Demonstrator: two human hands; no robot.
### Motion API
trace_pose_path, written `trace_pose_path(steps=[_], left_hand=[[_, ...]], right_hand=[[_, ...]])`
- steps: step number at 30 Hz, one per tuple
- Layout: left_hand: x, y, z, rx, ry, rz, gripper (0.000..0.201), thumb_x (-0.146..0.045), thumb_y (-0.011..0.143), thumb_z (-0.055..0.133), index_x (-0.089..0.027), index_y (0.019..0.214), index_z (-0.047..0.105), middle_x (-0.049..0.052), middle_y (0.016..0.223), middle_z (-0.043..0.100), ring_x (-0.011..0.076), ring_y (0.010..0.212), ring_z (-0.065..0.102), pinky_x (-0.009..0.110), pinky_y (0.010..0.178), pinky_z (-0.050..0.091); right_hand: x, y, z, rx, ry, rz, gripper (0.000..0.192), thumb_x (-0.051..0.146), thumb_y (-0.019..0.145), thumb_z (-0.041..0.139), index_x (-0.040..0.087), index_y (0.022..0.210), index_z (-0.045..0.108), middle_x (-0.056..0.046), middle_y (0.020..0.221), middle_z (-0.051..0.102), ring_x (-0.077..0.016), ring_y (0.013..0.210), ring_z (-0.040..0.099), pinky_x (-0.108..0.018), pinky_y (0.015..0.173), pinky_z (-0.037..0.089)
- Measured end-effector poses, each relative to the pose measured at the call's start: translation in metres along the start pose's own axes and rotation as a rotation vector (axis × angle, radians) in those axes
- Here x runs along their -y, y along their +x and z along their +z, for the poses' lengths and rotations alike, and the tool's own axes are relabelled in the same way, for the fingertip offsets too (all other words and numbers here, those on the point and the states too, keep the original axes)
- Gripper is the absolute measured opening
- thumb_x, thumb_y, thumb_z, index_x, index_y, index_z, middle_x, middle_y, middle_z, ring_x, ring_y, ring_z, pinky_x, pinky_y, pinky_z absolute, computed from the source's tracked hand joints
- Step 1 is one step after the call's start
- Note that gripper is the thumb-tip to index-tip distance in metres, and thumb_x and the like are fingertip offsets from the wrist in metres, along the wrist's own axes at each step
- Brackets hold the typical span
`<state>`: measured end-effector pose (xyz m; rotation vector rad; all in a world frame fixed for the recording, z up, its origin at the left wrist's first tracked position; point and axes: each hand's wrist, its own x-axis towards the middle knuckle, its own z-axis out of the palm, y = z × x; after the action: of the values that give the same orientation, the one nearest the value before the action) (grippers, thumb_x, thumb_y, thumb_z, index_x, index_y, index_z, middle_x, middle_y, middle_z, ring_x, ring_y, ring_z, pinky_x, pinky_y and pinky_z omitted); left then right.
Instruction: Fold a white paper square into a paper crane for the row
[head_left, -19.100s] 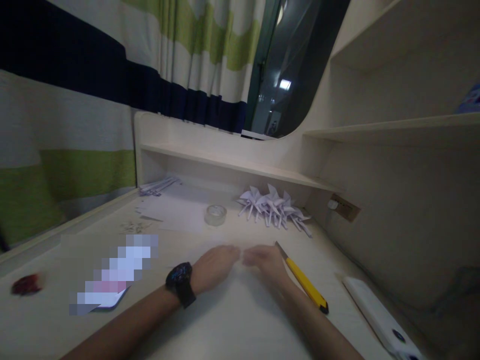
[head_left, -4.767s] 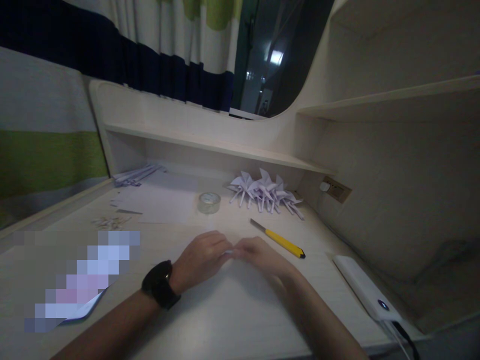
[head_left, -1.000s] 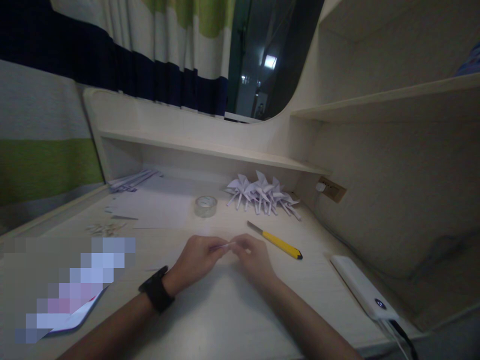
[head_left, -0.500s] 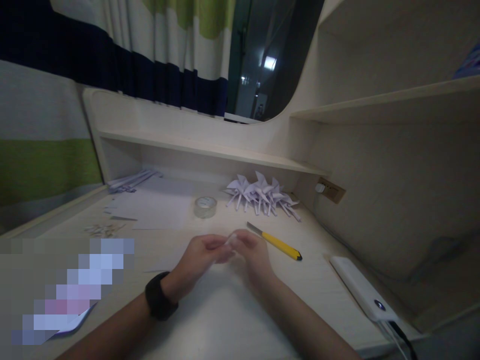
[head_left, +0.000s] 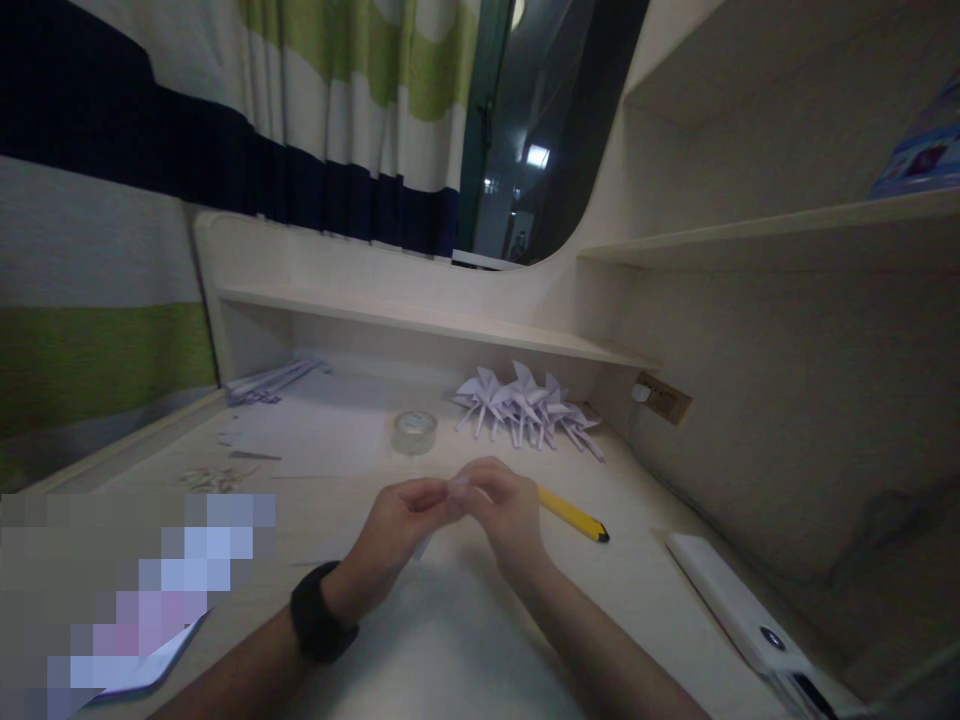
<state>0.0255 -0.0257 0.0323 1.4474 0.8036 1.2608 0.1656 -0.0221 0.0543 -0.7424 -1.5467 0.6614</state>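
Hands: we hold our left hand (head_left: 394, 530) and right hand (head_left: 504, 505) together just above the desk (head_left: 465, 640), fingertips meeting.
Left hand grip: we pinch a small piece of white paper (head_left: 454, 487) between thumb and fingers; a black watch (head_left: 319, 625) sits on this wrist.
Right hand grip: we close our fingers on the same piece of white paper from the other side; its shape is too small and blurred for us to tell.
Paper position: we see it lifted clear of the desk, in front of the tape roll (head_left: 414, 432).
Knife: we see a yellow utility knife (head_left: 574, 515) lying flat to the right of the tape roll, just beyond our right hand, its near end hidden behind that hand.
Folded pieces: we count a cluster of folded paper pinwheels (head_left: 525, 408) right of the tape roll, near the back under the low shelf (head_left: 420, 322).
Sheets: we see flat white sheets (head_left: 315, 435) just left of the tape roll, and paper strips (head_left: 270, 380) further left at the back.
Scraps: small paper scraps (head_left: 210, 480) lie left of the tape roll, nearer us.
Device: a white power bank (head_left: 739, 615) lies well right of the tape roll, near the desk edge.
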Motion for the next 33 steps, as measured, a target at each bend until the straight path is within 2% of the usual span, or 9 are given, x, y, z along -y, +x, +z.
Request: trace_pose_path(steps=[5, 9, 14, 18, 25, 30, 33], left_hand=[[-0.005, -0.003, 0.0, 0.006, 0.033, 0.01, 0.026, -0.039, 0.076, 0.069, -0.014, 0.081, 0.075, 0.006, 0.082, 0.073, 0.0223, 0.079, 0.065, 0.031, 0.074, 0.051], [-0.007, -0.003, 0.002, -0.003, 0.005, -0.006, 0.029, -0.041, 0.076, 0.069, -0.013, 0.08, 0.075, 0.007, 0.08, 0.073, 0.0222, 0.077, 0.065, 0.032, 0.073, 0.052], [-0.004, -0.003, 0.002, 0.048, -0.04, -0.014, 0.029, -0.04, 0.078, 0.068, -0.012, 0.075, 0.073, 0.008, 0.076, 0.072, 0.0227, 0.077, 0.067, 0.034, 0.074, 0.053], [-0.001, -0.003, 0.001, 0.068, -0.084, -0.054, 0.028, -0.039, 0.077, 0.069, -0.012, 0.083, 0.074, 0.008, 0.079, 0.072, 0.022, 0.076, 0.067, 0.036, 0.074, 0.055], [0.0, -0.004, 0.002, 0.073, -0.128, -0.094, 0.029, -0.039, 0.076, 0.071, -0.011, 0.083, 0.074, 0.008, 0.078, 0.072, 0.0207, 0.073, 0.066, 0.038, 0.075, 0.055], [-0.001, -0.005, 0.002, 0.078, -0.061, -0.082, 0.027, -0.038, 0.076, 0.07, -0.011, 0.074, 0.074, 0.007, 0.073, 0.071, 0.0207, 0.07, 0.066, 0.036, 0.072, 0.055], [-0.002, -0.005, 0.003, 0.085, -0.055, -0.082, 0.025, -0.037, 0.077, 0.069, -0.012, 0.078, 0.075, 0.007, 0.075, 0.072, 0.0204, 0.071, 0.067, 0.034, 0.072, 0.055]], right_hand=[[-0.003, 0.0, 0.003, -0.048, 0.018, 0.061, 0.009, 0.024, 0.072, 0.068, 0.019, 0.065, 0.07, -0.004, 0.073, 0.065, -0.0175, 0.07, 0.062, -0.029, 0.065, 0.052], [0.0, -0.001, 0.003, -0.035, 0.012, 0.106, 0.007, 0.023, 0.072, 0.067, 0.019, 0.067, 0.07, -0.004, 0.073, 0.067, -0.0168, 0.068, 0.062, -0.027, 0.065, 0.051], [0.0, -0.002, 0.001, -0.051, -0.012, 0.135, 0.008, 0.023, 0.07, 0.068, 0.019, 0.062, 0.07, -0.003, 0.067, 0.066, -0.0165, 0.065, 0.062, -0.028, 0.065, 0.051], [-0.005, -0.002, 0.0, -0.066, 0.081, 0.207, 0.008, 0.025, 0.066, 0.072, 0.019, 0.061, 0.069, -0.002, 0.063, 0.065, -0.0158, 0.061, 0.061, -0.027, 0.061, 0.05], [-0.007, -0.001, 0.002, -0.069, 0.242, 0.327, 0.015, 0.03, 0.059, 0.076, 0.017, 0.061, 0.069, 0.0, 0.056, 0.064, -0.014, 0.051, 0.058, -0.024, 0.05, 0.049], [-0.01, -0.004, 0.002, -0.112, 0.248, 0.328, 0.017, 0.03, 0.059, 0.077, 0.017, 0.055, 0.066, 0.001, 0.049, 0.06, -0.0123, 0.046, 0.055, -0.023, 0.046, 0.047], [-0.011, -0.004, 0.001, -0.097, 0.248, 0.325, 0.017, 0.029, 0.059, 0.078, 0.017, 0.057, 0.067, 0.001, 0.051, 0.061, -0.0126, 0.047, 0.056, -0.023, 0.047, 0.048]])
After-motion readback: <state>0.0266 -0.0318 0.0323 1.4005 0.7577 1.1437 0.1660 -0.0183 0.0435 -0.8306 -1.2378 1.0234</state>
